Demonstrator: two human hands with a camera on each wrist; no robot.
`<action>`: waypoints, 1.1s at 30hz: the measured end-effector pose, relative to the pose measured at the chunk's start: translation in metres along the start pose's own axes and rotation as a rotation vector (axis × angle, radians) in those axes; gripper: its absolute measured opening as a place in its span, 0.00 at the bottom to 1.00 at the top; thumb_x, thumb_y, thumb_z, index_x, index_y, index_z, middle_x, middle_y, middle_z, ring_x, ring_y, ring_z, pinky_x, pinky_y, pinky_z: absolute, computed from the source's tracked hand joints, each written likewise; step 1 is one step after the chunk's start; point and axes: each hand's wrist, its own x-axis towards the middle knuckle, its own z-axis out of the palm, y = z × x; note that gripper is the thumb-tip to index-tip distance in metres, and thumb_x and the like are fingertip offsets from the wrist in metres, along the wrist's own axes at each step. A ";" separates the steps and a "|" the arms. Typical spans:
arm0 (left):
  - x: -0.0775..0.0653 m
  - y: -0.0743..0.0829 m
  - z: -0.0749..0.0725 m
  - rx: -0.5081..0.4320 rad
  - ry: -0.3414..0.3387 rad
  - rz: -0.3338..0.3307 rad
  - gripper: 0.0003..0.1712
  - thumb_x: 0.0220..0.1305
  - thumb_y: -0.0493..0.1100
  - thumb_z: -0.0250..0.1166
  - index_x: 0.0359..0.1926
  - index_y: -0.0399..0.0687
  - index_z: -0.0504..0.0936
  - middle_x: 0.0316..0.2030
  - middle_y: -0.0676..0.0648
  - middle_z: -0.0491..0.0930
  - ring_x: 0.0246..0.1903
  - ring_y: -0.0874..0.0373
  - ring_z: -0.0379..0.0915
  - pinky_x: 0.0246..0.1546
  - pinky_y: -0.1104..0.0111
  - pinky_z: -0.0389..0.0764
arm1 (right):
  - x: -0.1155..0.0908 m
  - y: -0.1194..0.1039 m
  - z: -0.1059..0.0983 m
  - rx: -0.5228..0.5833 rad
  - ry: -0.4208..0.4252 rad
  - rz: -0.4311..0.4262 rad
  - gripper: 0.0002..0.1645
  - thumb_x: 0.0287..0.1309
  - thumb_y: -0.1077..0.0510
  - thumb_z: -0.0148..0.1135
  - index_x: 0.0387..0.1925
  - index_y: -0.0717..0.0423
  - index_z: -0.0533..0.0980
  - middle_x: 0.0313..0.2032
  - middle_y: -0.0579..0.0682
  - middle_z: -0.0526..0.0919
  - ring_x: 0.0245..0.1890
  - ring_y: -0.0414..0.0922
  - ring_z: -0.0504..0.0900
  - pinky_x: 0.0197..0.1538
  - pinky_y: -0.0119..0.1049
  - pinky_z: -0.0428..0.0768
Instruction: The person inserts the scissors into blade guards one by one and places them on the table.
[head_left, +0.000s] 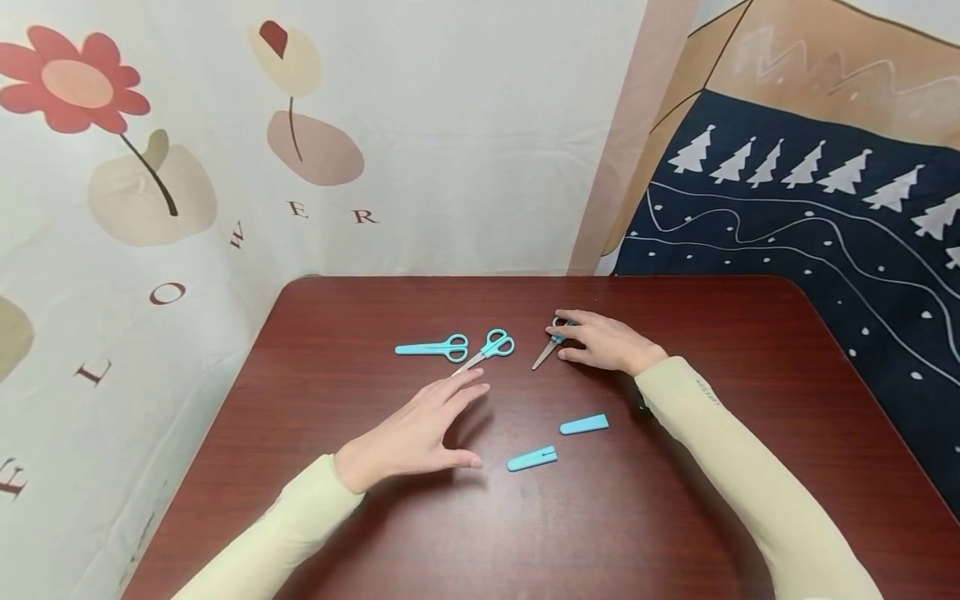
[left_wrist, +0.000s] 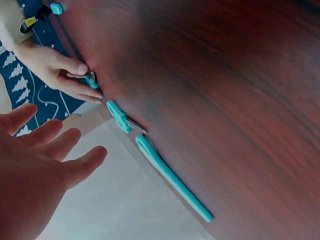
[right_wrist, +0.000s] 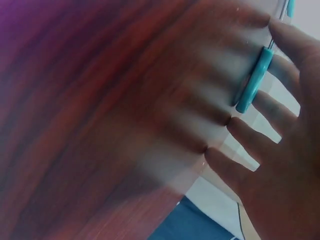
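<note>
- Head view: the right hand (head_left: pixel 609 343) lies across the handle end of the rightmost scissors (head_left: pixel 544 354), on the tabletop (head_left: pixel 645 533); with the blades bare, sound handling calls for holding the loops alone. The left hand (head_left: pixel 412 433) hovers, empty, near the middle scissors (head_left: pixel 489 351).
- Left wrist view: left fingers (left_wrist: pixel 87 162) fan apart, loosely extended.
- Right wrist view: right fingers (right_wrist: pixel 245 137) spread almost straight; no firm grip shows.

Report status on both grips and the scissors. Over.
Left grip open, empty, near middle scissors. Right grip at rightmost scissors, fingers over handles, blades bare. Two loose caps lie on the near side, apart from both grips.
</note>
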 end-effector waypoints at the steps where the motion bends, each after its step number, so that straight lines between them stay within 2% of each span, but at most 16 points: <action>1: 0.001 0.001 0.001 0.005 -0.002 0.010 0.54 0.56 0.63 0.77 0.74 0.40 0.67 0.78 0.42 0.59 0.76 0.45 0.56 0.71 0.44 0.61 | -0.002 0.001 -0.001 -0.001 0.017 -0.012 0.31 0.70 0.47 0.66 0.69 0.53 0.76 0.72 0.62 0.69 0.72 0.60 0.67 0.69 0.56 0.70; 6: 0.006 0.007 0.004 0.041 -0.028 0.051 0.55 0.56 0.65 0.76 0.74 0.39 0.67 0.77 0.38 0.60 0.75 0.40 0.56 0.71 0.40 0.61 | -0.009 0.007 -0.005 0.040 0.066 -0.010 0.22 0.65 0.54 0.72 0.59 0.54 0.84 0.61 0.60 0.78 0.60 0.56 0.77 0.61 0.52 0.78; 13: 0.012 0.016 0.010 0.092 -0.126 0.042 0.58 0.57 0.70 0.73 0.77 0.44 0.63 0.78 0.40 0.56 0.77 0.39 0.51 0.72 0.40 0.57 | -0.017 0.012 -0.009 0.058 0.089 0.002 0.11 0.61 0.58 0.76 0.45 0.52 0.88 0.50 0.53 0.82 0.48 0.51 0.79 0.51 0.47 0.81; 20: 0.021 0.024 0.017 0.104 -0.184 0.058 0.60 0.55 0.73 0.72 0.78 0.46 0.62 0.78 0.41 0.57 0.78 0.39 0.50 0.73 0.40 0.56 | -0.028 0.013 -0.010 -0.002 0.106 -0.002 0.10 0.63 0.57 0.74 0.46 0.52 0.86 0.50 0.53 0.80 0.44 0.50 0.79 0.49 0.45 0.81; 33: 0.037 0.032 0.032 0.186 -0.245 0.082 0.57 0.57 0.80 0.64 0.76 0.49 0.65 0.77 0.43 0.60 0.77 0.39 0.52 0.70 0.39 0.60 | -0.060 0.006 -0.020 -0.016 0.164 0.058 0.13 0.64 0.58 0.73 0.49 0.54 0.83 0.44 0.49 0.82 0.39 0.44 0.81 0.45 0.43 0.84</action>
